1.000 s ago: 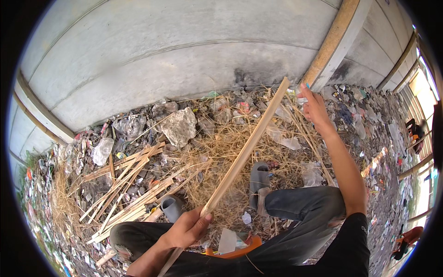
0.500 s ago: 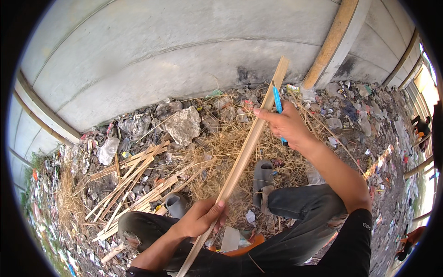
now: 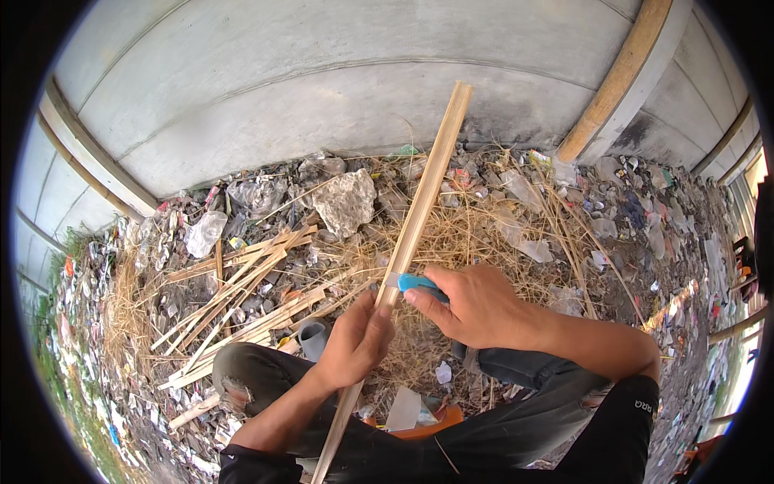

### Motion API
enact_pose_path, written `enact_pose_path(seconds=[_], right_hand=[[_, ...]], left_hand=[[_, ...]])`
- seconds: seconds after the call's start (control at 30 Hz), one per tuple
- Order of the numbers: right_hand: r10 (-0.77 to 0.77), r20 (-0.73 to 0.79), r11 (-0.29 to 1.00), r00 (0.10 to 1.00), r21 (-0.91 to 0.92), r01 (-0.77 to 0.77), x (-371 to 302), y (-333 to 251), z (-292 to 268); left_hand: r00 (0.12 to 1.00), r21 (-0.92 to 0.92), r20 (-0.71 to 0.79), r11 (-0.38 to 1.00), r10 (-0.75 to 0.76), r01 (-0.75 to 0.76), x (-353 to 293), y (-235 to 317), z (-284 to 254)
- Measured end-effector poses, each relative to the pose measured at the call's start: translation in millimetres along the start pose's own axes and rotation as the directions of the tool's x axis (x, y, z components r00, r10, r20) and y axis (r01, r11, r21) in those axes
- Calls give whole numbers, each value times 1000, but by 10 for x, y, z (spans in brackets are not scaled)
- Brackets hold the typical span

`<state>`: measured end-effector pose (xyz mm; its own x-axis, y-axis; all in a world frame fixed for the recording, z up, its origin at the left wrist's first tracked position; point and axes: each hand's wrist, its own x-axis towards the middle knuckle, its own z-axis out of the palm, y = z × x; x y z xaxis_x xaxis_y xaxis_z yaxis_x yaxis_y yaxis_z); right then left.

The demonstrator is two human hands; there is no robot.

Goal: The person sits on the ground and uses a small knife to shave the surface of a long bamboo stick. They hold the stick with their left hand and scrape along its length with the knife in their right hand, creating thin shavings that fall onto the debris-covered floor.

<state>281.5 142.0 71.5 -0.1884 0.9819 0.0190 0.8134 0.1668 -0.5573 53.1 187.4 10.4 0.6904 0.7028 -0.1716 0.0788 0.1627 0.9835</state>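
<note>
A long pale bamboo strip (image 3: 427, 189) slants from my lap up toward the wall. My left hand (image 3: 359, 339) is closed around it at its lower middle, thumb on top. Just above that thumb, the blade of a blue utility knife (image 3: 419, 284) lies across the strip and touches it. My right hand (image 3: 476, 305) grips the knife's blue handle, fingers wrapped round it and partly covering it. The strip's lower end runs down over my dark trousers.
Several split strips (image 3: 242, 306) lie piled at the left, near a pale rock (image 3: 345, 202). Dry straw (image 3: 476, 242) and litter cover the ground before me. A grey concrete wall (image 3: 322, 105) with a wooden post (image 3: 617, 81) stands ahead. Something orange (image 3: 431, 427) lies between my legs.
My right hand has come down and left along the strip, bringing the knife blade onto it near my left hand. My left hand sits slightly higher, and the strip stands a little steeper.
</note>
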Motion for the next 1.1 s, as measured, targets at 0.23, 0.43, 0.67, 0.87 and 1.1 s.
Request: enact_pose_path(seconds=[0.23, 0.43, 0.67, 0.87, 1.1], right_hand=[[43, 8, 998, 999, -46, -43, 176, 116, 196], [223, -144, 972, 964, -37, -231, 494, 888, -5], [584, -599, 800, 548, 314, -511, 78, 2823, -711], [700, -211, 505, 682, 822, -264, 120, 1494, -655], [282, -102, 678, 954, 725, -123, 344, 564, 141]], left_hand=[[994, 288, -105, 957, 43, -11, -39, -98, -60], [997, 348, -76, 936, -20, 45, -114, -159, -121], [995, 430, 98, 900, 26, -66, -339, 13, -90], [998, 278, -52, 959, -38, 51, -192, -88, -110], [994, 214, -93, 974, -57, 76, -60, 124, -36]])
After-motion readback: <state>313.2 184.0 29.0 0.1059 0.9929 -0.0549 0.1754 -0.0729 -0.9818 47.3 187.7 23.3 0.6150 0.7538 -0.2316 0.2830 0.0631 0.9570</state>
